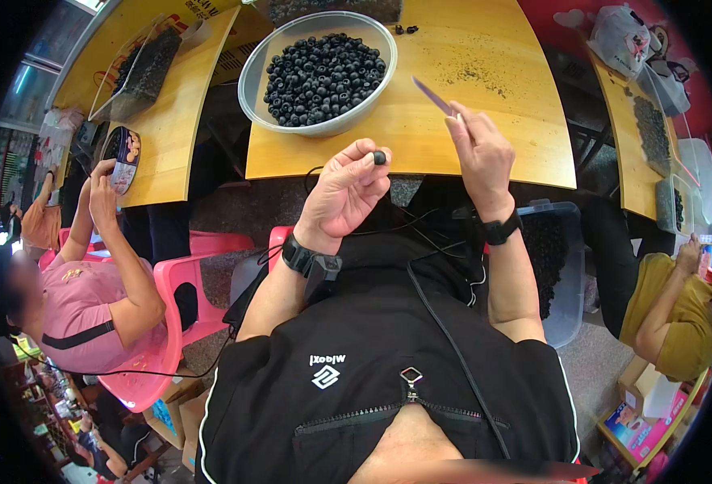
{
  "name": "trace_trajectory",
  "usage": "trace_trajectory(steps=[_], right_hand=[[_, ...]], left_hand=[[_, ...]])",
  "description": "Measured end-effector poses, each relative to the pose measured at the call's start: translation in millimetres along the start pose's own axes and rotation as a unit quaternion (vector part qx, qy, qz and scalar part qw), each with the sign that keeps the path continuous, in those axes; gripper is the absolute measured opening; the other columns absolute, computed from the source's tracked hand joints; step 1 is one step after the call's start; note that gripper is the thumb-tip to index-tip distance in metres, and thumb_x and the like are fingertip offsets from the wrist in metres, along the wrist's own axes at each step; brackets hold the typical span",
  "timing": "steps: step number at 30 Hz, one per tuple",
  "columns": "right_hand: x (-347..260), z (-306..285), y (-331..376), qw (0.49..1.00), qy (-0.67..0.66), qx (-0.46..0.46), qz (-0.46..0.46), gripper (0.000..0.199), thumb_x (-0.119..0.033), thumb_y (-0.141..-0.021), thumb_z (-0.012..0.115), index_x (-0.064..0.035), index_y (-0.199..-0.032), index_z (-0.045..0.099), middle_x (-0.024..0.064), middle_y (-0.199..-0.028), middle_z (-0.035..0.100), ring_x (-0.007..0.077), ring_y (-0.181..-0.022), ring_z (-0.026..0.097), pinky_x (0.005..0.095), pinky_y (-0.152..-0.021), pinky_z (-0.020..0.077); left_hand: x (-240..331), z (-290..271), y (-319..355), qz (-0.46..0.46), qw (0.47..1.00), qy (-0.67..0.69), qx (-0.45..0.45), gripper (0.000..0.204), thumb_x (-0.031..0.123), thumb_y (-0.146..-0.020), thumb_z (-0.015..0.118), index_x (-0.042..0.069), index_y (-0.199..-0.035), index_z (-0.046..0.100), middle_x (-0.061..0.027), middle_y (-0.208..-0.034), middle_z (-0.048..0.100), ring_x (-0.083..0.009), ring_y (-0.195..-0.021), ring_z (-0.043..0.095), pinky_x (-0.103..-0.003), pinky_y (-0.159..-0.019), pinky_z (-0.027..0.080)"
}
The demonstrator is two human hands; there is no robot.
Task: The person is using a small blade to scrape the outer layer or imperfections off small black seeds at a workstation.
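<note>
Between the thumb and fingertips of my left hand (pixel 346 192) is a small black round piece (pixel 380 157), held up just off the table's near edge. My right hand (pixel 485 157) is closed on a thin pointed blade (pixel 432 96), its tip slanting up and left over the tabletop. The blade and the piece are apart. Ahead of my left hand, a large clear plastic bowl (pixel 247 89) is filled with many similar black round pieces (pixel 323 79), some showing a small hole.
The wooden table (pixel 525 137) carries dark crumbs (pixel 477 74) and a few loose pieces (pixel 406 30). Beside my right forearm stands a translucent bin (pixel 567 315) of dark bits. A cable hangs across my front. People sit at side tables; a pink chair (pixel 198 282) stands left.
</note>
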State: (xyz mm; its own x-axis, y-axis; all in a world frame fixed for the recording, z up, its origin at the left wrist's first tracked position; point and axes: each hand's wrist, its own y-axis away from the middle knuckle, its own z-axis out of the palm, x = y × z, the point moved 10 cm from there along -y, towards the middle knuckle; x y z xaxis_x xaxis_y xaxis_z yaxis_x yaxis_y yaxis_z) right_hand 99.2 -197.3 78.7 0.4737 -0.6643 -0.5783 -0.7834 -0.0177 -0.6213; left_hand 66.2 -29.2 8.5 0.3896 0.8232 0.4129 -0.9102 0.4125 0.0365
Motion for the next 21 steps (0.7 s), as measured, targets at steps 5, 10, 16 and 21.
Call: trace_trajectory(steps=[5, 10, 16, 21], right_hand=[[-44, 9, 8, 0.988, -0.127, -0.080, -0.023, 0.024, -0.010, -0.083, 0.068, -0.0052, -0.107, 0.068, 0.0096, -0.077, 0.061, 0.0204, -0.062, 0.060, 0.0294, -0.055, 0.0458], [-78, 10, 20, 0.977, -0.099, -0.059, -0.180, 0.039, 0.000, -0.066, 0.073, -0.0073, -0.104, 0.068, 0.0061, -0.077, 0.062, 0.0203, -0.061, 0.060, 0.0292, -0.052, 0.0460], [-82, 5, 25, 0.971, -0.077, -0.015, -0.228, 0.029, -0.003, -0.064, 0.072, -0.0073, -0.093, 0.067, 0.0047, -0.076, 0.061, 0.0214, -0.063, 0.062, 0.0306, -0.053, 0.0481], [-84, 4, 25, 0.969, -0.073, -0.015, -0.235, 0.025, -0.003, -0.064, 0.072, -0.0069, -0.087, 0.065, 0.0043, -0.074, 0.061, 0.0208, -0.063, 0.062, 0.0302, -0.052, 0.0483]], left_hand=[[-8, -8, -8, -0.016, 0.999, 0.042, 0.023, 0.019, 0.002, -0.091, 0.058, 0.001, -0.110, 0.056, -0.0080, -0.096, 0.060, -0.0063, -0.065, 0.044, -0.018, -0.059, 0.038], [-21, -4, -8, -0.041, 0.998, 0.039, 0.027, 0.019, 0.008, -0.095, 0.054, 0.002, -0.113, 0.053, -0.0049, -0.098, 0.062, -0.0078, -0.075, 0.057, -0.020, -0.066, 0.047], [-28, -10, -8, -0.037, 0.996, 0.075, 0.015, 0.016, 0.012, -0.097, 0.050, 0.002, -0.109, 0.055, -0.0067, -0.100, 0.063, -0.0153, -0.092, 0.063, -0.028, -0.082, 0.054], [-28, -17, -6, -0.030, 0.996, 0.068, 0.039, 0.014, 0.009, -0.096, 0.052, 0.003, -0.108, 0.057, -0.0072, -0.097, 0.063, -0.0159, -0.090, 0.064, -0.030, -0.081, 0.055]])
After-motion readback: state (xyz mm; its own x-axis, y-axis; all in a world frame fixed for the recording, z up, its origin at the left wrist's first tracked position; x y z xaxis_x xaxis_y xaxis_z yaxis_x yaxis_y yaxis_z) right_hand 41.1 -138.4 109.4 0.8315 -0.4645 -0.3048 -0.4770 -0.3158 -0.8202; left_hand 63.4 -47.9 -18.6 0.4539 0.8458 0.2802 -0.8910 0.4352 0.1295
